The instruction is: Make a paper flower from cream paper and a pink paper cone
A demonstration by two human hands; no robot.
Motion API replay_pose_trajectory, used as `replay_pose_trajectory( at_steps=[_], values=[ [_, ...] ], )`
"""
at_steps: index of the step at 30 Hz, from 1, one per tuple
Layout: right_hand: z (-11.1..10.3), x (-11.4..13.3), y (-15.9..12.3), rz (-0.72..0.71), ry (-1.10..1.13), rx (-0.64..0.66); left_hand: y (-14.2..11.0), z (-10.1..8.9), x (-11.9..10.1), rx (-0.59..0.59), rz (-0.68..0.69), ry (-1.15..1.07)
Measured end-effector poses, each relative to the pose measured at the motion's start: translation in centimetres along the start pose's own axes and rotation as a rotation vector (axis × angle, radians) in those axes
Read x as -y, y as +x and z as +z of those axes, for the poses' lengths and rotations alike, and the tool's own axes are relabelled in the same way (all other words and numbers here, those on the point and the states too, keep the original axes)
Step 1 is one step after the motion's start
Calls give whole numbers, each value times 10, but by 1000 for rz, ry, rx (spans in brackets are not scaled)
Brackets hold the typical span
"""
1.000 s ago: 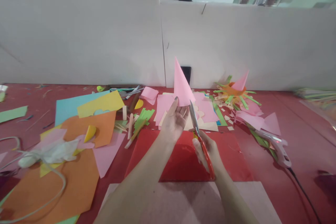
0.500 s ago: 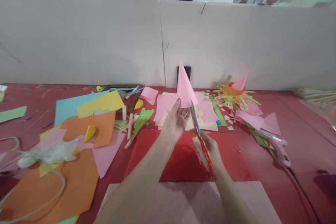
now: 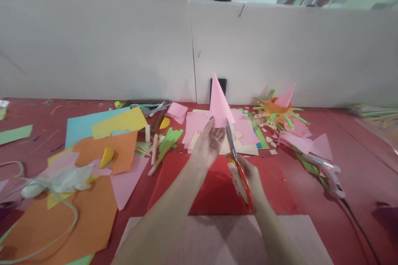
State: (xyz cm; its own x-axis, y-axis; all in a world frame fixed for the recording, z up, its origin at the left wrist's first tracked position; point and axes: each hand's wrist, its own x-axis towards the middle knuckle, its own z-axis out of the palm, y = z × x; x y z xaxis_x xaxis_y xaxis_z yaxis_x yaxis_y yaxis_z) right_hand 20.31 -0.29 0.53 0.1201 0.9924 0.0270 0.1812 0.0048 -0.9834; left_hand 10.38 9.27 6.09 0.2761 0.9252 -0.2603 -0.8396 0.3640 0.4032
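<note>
A pink paper cone (image 3: pixel 219 105) points upward in front of me, its lower edge pinched by my left hand (image 3: pixel 209 144). Red-handled scissors (image 3: pixel 238 165) are in my right hand (image 3: pixel 247 176), fingers wrapped around the grip. Their blades reach up to the cone's lower right edge; whether they have paper between them I cannot tell. Both hands hover over a red mat (image 3: pixel 214 194). Behind them lie pink and cream paper sheets (image 3: pixel 195 126), partly hidden by my left hand and the cone.
To the right are a pink glue gun (image 3: pixel 332 180) with a black cord and an orange-green paper piece (image 3: pixel 277 105) topped by another pink cone. Orange paper (image 3: pixel 90 219), a white cable (image 3: pixel 74 219) and green strips (image 3: pixel 169 140) lie left. A white partition (image 3: pixel 93 45) stands behind.
The hands, cone and scissors stay nearly still; the cone's tip sits very slightly lower. The view has shifted a tiny bit.
</note>
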Motion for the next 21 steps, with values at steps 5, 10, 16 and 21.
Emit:
replay_pose_trajectory(
  at_steps=[5, 10, 16, 21],
  values=[
    [1, -4, 1, -4, 14, 67, 3, -3, -1, 36, 17, 1],
    [2, -5, 1, -12, -5, 84, 5, -4, -6, 57, 44, -39],
    [3, -1, 0, 1, 45, 55, 4, -3, -9, 81, 34, -61],
    [5, 4, -2, -66, 51, -57, 1, -1, -9, 66, -6, -75]
  ],
)
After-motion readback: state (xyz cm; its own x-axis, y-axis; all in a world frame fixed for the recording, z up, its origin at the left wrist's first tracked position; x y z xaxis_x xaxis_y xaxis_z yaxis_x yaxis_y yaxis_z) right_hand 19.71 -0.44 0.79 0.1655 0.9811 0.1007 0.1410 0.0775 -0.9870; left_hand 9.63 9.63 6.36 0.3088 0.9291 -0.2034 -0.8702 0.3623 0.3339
